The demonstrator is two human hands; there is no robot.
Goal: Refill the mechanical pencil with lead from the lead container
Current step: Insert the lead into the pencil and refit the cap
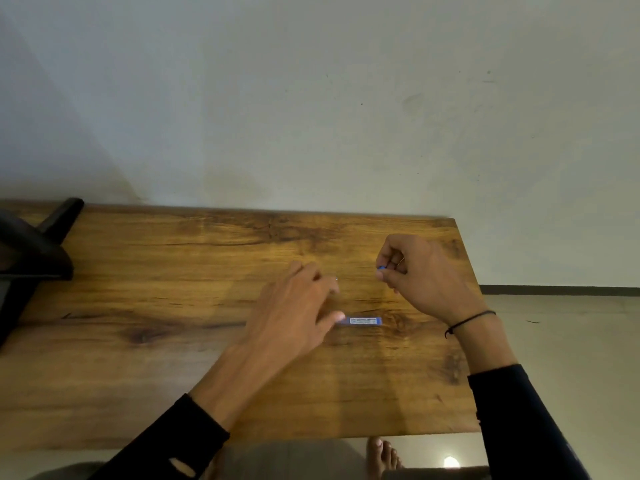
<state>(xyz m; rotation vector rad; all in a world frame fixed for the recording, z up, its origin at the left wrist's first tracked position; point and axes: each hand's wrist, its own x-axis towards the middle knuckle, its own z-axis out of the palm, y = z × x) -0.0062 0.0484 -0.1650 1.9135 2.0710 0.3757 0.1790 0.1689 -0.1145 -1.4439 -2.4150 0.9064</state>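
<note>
A slim blue lead container [363,321] with a white label lies flat on the wooden table [173,341]. My left hand [298,306] hovers palm down just left of it, thumb tip at the container's left end. A small metal end of the mechanical pencil [336,279] pokes out past its curled fingers. The rest of the pencil is hidden under the hand. My right hand [419,271] is raised to the right, fingers pinched on a tiny blue cap [381,268]. Both hands are slightly blurred.
A dark chair or stand [34,251] overlaps the table's far left corner. The table's right edge [467,306] runs close beside my right wrist, with tiled floor beyond. A plain wall rises behind the table. A bare foot [381,455] shows below the near edge.
</note>
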